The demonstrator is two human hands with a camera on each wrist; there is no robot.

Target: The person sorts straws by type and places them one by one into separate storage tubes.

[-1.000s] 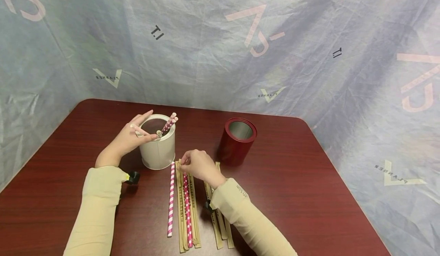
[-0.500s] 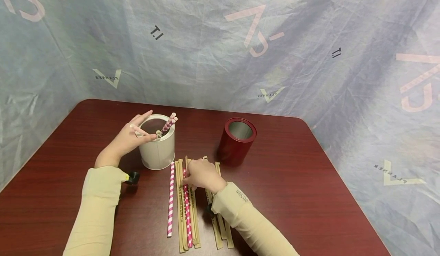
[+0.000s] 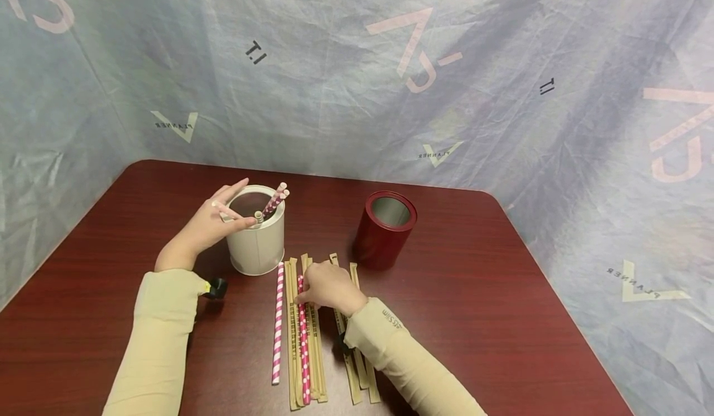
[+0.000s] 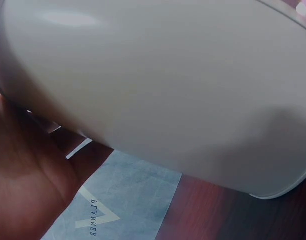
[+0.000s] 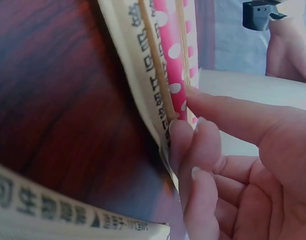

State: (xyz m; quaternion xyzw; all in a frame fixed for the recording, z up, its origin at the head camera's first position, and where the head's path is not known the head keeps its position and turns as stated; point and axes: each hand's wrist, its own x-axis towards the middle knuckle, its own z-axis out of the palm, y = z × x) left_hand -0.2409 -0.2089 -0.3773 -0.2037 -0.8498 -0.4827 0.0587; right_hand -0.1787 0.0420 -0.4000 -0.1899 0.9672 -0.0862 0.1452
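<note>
My left hand (image 3: pixel 209 221) holds the rim of a white can (image 3: pixel 256 252), with the thumb at the near side and the other fingers around the far left. Several patterned paper straws (image 3: pixel 273 202) stand in that can and lean on its rim. In the right wrist view, my right hand (image 5: pixel 253 155) pinches a pink straw with white dots (image 5: pixel 175 55) near its far end, between thumb and fingertip. That straw lies among paper-wrapped straws (image 3: pixel 292 341) on the table. Left of them lies a pink-and-white striped straw (image 3: pixel 277 329).
A red can (image 3: pixel 385 236), open at the top, stands to the right behind my right hand. More wrapped straws (image 3: pixel 352 372) lie under my right wrist. The dark red table (image 3: pixel 474 317) ends at a printed cloth backdrop (image 3: pixel 334 93).
My right hand has come down and nearer from the top of the straw row, and now pinches the dotted straw, whose near end has shifted slightly. My left hand stays at the white can.
</note>
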